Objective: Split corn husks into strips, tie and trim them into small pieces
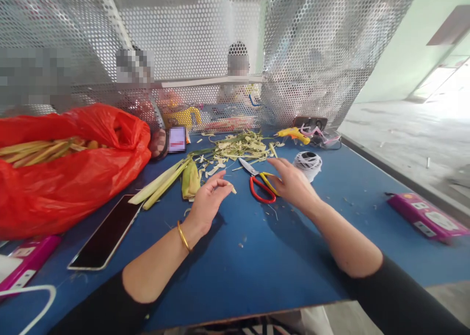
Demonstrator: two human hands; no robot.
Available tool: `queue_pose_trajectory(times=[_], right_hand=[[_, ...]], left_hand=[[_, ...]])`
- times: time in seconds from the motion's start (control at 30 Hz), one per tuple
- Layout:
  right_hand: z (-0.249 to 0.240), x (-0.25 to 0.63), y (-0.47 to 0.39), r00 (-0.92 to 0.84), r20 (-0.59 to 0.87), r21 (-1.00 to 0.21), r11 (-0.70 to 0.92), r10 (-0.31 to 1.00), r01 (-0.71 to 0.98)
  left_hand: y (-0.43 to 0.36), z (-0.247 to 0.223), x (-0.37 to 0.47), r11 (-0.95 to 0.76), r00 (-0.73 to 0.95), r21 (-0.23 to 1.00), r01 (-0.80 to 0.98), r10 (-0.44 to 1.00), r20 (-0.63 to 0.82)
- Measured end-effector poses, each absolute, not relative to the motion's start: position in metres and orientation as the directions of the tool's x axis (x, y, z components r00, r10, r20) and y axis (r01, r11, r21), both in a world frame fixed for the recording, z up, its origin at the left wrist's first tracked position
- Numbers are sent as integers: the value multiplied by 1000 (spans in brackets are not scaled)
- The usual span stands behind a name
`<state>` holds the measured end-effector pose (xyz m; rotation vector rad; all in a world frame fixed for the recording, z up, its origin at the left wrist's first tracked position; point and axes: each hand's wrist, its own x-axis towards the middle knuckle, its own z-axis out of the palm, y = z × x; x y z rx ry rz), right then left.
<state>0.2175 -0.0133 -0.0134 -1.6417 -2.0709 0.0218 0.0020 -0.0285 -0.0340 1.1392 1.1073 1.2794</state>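
My left hand (210,203), with a gold bangle at the wrist, is closed in a pinch on a small pale piece of plant stalk (234,190). My right hand (293,185) is open, fingers stretched out, beside a pair of scissors (262,198) with one red and one yellow handle. Its thumb is close to the yellow handle; whether they touch I cannot tell. Left of my left hand lie a folded green husk bundle (191,180) and long pale stalks (157,185). Behind the scissors spreads a heap of green trimmings (244,146).
A ball of white string (307,164) stands right of my right hand, a yellow glue gun (293,134) behind. On the left are a red plastic bag (121,168) of stalks and a tablet (106,234). A magenta box (428,215) lies far right. A perforated metal screen (191,36) closes the back.
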Motion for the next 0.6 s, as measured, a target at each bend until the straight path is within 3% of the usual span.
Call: queue_pose_trajectory(times=[0.1,0.17,0.27,0.47,0.6], right_hand=[[6,241,-17,-55,350,-232,143,935,962],[14,259,-19,-64,229,-140,98,971,985],[14,278,-21,-55,37,-96,59,998,994],[-4,267,-13,-193,-31,62,195,981,979],[-9,259,-11,-162,-96,60,168,982,984]], left_hand=[[-29,-35,2,91,88,970,-224,993,-73],[-31,-35,3,186,154,949,-253,977,-150],[-35,-35,5,235,216,945,-225,958,-187],[-34,-37,4,268,228,936,-226,949,-217],[-34,-35,5,302,242,927,-223,938,-248]])
